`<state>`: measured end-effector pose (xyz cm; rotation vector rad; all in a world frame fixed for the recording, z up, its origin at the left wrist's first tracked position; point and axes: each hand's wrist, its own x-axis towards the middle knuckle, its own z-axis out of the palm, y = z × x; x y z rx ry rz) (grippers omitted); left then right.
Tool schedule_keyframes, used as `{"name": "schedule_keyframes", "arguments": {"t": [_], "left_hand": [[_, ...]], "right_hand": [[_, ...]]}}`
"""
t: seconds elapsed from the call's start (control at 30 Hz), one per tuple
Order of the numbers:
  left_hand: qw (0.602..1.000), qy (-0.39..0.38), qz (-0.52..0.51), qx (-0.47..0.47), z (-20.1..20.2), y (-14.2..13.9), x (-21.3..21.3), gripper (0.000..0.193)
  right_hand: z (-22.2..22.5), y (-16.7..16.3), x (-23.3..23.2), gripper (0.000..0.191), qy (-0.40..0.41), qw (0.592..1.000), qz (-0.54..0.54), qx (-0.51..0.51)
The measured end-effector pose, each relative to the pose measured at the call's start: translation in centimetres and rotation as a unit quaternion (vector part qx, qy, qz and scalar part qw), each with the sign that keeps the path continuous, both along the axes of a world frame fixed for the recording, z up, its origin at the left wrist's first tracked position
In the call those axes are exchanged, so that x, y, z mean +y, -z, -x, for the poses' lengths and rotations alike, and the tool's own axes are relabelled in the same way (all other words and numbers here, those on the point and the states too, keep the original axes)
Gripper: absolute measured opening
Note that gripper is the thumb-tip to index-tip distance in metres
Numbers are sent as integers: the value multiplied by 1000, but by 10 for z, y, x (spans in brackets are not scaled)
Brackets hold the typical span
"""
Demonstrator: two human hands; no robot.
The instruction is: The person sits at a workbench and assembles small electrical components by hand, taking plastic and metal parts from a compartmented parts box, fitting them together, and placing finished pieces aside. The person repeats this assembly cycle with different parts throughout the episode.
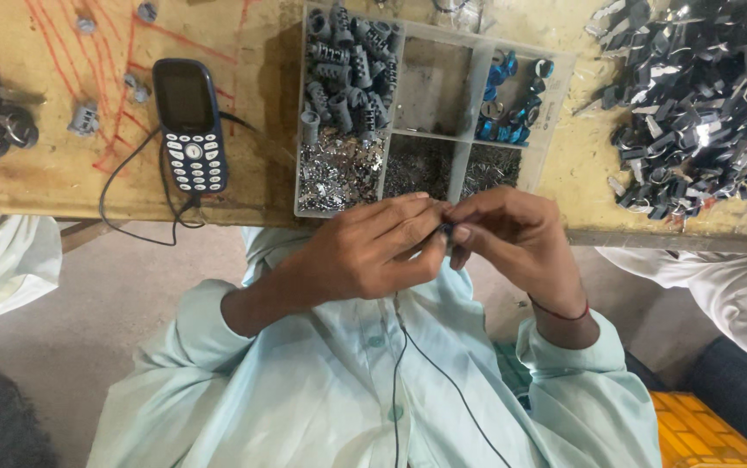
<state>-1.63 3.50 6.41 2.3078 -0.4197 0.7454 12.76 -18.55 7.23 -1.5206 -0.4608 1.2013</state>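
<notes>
small dark part (445, 230) pinched between both hands just off the workbench's near edge (217, 212), below the compartment tray (456, 130). left hand (373, 251) closed on it from the left, right hand (516, 234) from the right, fingertips meeting. long axis too hidden to tell.

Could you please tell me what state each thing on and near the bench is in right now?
Left hand: fingers pinched on a small dark part.
Right hand: fingers pinched on the same part.
Clear plastic compartment box: open, one compartment bare.
Dark blue keypad phone: screen dark, black cable plugged in.
Pile of dark metal clips: loose on the bench.
</notes>
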Motion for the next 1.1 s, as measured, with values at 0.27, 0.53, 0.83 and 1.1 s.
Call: {"name": "schedule_keyframes", "arguments": {"t": [0.27,0.53,0.83,1.1], "left_hand": [[932,-84,332,115,-3,-20,-33,38],[956,-82,268,84,-2,12,-22,36],[952,-22,294,82,-7,15,-22,41],[987,-35,145,58,2,12,-12,38]], "right_hand": [[27,-17,36,24,57,995,-56,54],[-95,-9,-11,18,-70,635,215,-739],[-56,-23,-8,10,199,950,-158,-179],[22,-21,11,35,-100,832,8,-545]]}}
